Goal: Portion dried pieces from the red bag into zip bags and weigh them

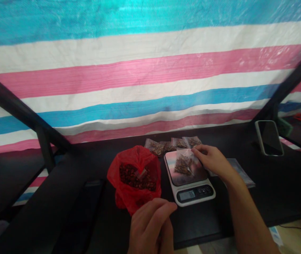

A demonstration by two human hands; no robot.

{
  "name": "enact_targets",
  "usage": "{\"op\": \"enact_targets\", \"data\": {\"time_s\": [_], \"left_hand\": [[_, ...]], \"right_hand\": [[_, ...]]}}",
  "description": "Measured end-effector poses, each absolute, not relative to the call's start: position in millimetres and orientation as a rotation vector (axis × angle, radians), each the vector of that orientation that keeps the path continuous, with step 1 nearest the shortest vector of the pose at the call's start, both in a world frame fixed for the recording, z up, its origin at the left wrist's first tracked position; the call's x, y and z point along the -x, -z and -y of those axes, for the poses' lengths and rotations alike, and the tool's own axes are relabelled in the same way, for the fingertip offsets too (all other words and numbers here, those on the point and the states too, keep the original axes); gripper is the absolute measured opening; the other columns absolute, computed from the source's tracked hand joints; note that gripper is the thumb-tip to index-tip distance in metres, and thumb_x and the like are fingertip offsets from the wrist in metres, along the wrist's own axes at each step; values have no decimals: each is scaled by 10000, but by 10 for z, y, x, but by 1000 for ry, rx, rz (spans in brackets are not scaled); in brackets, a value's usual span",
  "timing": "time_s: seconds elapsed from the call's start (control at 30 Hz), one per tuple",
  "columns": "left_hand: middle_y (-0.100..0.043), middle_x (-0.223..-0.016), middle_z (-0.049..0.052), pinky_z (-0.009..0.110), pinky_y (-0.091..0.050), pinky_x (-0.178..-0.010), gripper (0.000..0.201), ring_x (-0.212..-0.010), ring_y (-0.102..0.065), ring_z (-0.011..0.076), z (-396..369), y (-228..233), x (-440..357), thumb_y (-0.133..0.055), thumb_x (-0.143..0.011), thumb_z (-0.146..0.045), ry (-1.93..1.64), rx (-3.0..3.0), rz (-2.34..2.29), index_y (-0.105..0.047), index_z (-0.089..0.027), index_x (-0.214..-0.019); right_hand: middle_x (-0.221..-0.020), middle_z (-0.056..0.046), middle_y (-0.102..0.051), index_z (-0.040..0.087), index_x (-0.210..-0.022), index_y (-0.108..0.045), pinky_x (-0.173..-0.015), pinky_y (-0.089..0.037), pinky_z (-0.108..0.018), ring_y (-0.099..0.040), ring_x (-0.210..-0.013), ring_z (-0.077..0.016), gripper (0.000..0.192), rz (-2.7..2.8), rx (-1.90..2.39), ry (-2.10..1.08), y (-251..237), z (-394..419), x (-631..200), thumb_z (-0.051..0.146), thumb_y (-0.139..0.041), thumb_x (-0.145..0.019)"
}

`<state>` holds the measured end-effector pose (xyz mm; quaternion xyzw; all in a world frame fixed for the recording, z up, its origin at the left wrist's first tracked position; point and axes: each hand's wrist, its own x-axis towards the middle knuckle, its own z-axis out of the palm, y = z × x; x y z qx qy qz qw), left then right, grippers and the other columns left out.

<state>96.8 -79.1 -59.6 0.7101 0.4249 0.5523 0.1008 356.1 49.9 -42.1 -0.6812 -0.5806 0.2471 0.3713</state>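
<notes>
A white kitchen scale (195, 197) with a shiny plate stands on the black table; its display seems to read 86 or 8.6. On its plate lies a small clear zip bag (183, 165) of brown dried bits. My right hand (212, 160) reaches over the scale's far right corner, thumb and forefinger closed at the bag's upper corner. My left hand (152, 224) is closed with curled fingers, near the scale's front left corner, and nothing shows in it. Just beyond it sits a red plastic bag (134, 155), open at the top, with dark brown pieces inside.
Several filled zip bags (154, 146) lie behind the scale. Flat clear bags (242, 173) rest under and beside my right forearm. A phone (269, 137) leans upright at the right. A dark flat object (87, 201) lies left of the red bag. Striped sheeting (150, 77) hangs behind the table.
</notes>
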Motion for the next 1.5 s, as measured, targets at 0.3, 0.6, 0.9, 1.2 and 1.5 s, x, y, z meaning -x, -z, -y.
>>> {"op": "enact_targets", "data": {"time_s": [0.3,0.6,0.9,1.2,1.5], "left_hand": [[-669,-1493,132,457,-501,-1195,769,-1408,-624,332,660,556,-941,-942,-768,-254,-1514,-1560,-1283,-631,-300,-1470],[-761,-886,43,301,-632,-712,374,-720,-758,196,564,351,-953,-917,-758,-328,-1303,-872,-1049,-702,-202,-1036],[-686,-766,-21,237,-466,-627,98,-692,-664,166,920,548,-852,-668,-890,-237,-1179,-1518,-1401,-613,-261,-967],[-735,-855,33,305,-546,-696,132,-738,-714,219,901,537,-474,-599,-964,-348,-1263,-1402,-1718,-658,-256,-1037],[-775,-919,40,291,-617,-724,144,-804,-771,209,733,508,-267,-646,-936,-299,-1297,-1273,-1452,-671,-221,-1053]], "right_hand": [[-834,-32,-732,208,-823,-735,-741,-520,-291,-662,-791,-197,335,1827,1194,-1062,-72,-209,-3185,507,-664,-955],[-748,8,-706,208,-920,-735,-606,-496,-274,-614,-608,-152,288,1744,1041,-1339,-44,-189,-2363,460,-619,-1002],[-1096,-72,-779,211,-1001,-754,-859,-477,-338,-705,-1037,-251,94,2220,1564,-620,292,-333,-1916,274,-780,-937],[-1126,-103,-772,198,-1056,-716,-948,-474,-396,-675,-1114,-291,101,2330,1620,-383,301,-270,-1680,218,-731,-958],[-1017,-71,-782,198,-941,-722,-869,-462,-369,-668,-1003,-265,72,2309,1457,-528,313,-214,-1624,150,-731,-888]]}}
